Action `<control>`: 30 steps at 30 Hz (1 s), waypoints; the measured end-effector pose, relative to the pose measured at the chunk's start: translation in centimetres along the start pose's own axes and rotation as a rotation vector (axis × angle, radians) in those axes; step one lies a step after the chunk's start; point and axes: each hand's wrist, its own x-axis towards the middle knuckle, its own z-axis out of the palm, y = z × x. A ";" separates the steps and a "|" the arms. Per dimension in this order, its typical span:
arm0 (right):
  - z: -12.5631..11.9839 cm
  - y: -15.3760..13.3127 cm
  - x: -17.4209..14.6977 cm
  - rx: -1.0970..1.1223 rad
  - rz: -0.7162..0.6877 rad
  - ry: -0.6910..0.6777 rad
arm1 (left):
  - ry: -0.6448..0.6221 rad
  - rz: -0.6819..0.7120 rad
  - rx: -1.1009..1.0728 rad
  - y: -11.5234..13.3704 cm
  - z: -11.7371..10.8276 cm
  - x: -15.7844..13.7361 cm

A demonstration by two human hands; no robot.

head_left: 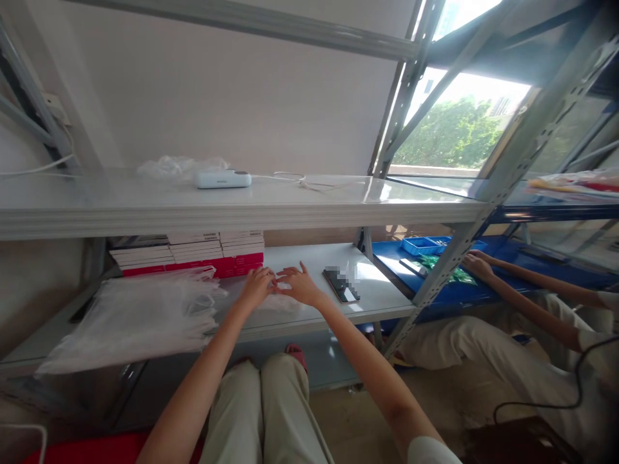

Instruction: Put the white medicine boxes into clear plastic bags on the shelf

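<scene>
My left hand (258,287) is over the lower shelf, in front of the stacked boxes, its fingers bent inward. Whatever it may pinch is too small to make out. Close beside it, my right hand (298,284) has its fingers spread apart, the tips nearly meeting those of the left. Below both hands lies a thin clear plastic bag (283,303), faint against the pale shelf (309,314). A pile of clear plastic bags (145,316) spreads to the left and hangs over the shelf's front edge. To the right of my right hand lies a dark phone (341,285), partly blurred out.
White and red boxes (193,254) are stacked at the back left. The upper shelf (290,205) overhangs them, bearing a white device (223,179) and a cable. A metal post (449,251) stands at right. Beyond it, another person's hands (478,264) work at a blue table (507,258).
</scene>
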 end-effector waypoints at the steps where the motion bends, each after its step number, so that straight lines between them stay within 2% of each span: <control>1: 0.5 -0.4 0.0 -0.033 0.002 0.039 | -0.005 0.006 0.002 -0.1 -0.1 -0.1; 7: 1.4 -0.7 -0.3 -0.101 0.002 0.164 | 0.038 -0.016 0.003 -0.3 -0.6 -0.9; 10: 1.3 0.2 -1.2 -0.085 0.106 0.242 | 0.150 -0.087 -0.051 -1.1 -0.7 -1.9; 12: 1.4 1.1 -2.3 -0.043 0.247 0.298 | 0.288 -0.176 -0.154 -2.1 -0.3 -3.0; 15: 1.8 2.1 -4.2 0.015 0.449 0.401 | 0.548 -0.375 -0.438 -3.1 1.1 -4.7; 17: 2.0 1.9 -4.9 0.013 0.491 0.526 | 0.784 -0.534 -0.591 -2.7 1.9 -5.1; 19: 2.1 1.0 -4.8 -0.015 0.419 0.611 | 0.950 -0.581 -0.596 -1.5 2.2 -4.8; 20: 2.1 0.3 -4.5 -0.034 0.349 0.605 | 0.948 -0.534 -0.547 -0.7 2.1 -4.5; 21: 2.0 -0.3 -4.0 -0.057 0.265 0.561 | 0.872 -0.446 -0.478 0.0 1.8 -4.0; 24: 1.7 -1.2 -2.4 -0.134 0.076 0.330 | 0.429 -0.147 -0.251 1.1 0.5 -2.8; 25: 1.6 -1.1 -2.0 -0.154 0.069 0.274 | 0.320 -0.098 -0.189 1.1 0.1 -2.8; 26: 1.5 -0.8 -1.8 -0.172 0.088 0.244 | 0.262 -0.087 -0.141 0.9 -0.2 -3.0; 28: 1.4 0.0 -2.1 -0.199 0.172 0.251 | 0.291 -0.168 -0.080 0.5 -0.5 -4.0; 30: 1.5 0.6 -3.1 -0.213 0.262 0.309 | 0.430 -0.321 -0.025 0.4 -0.3 -5.5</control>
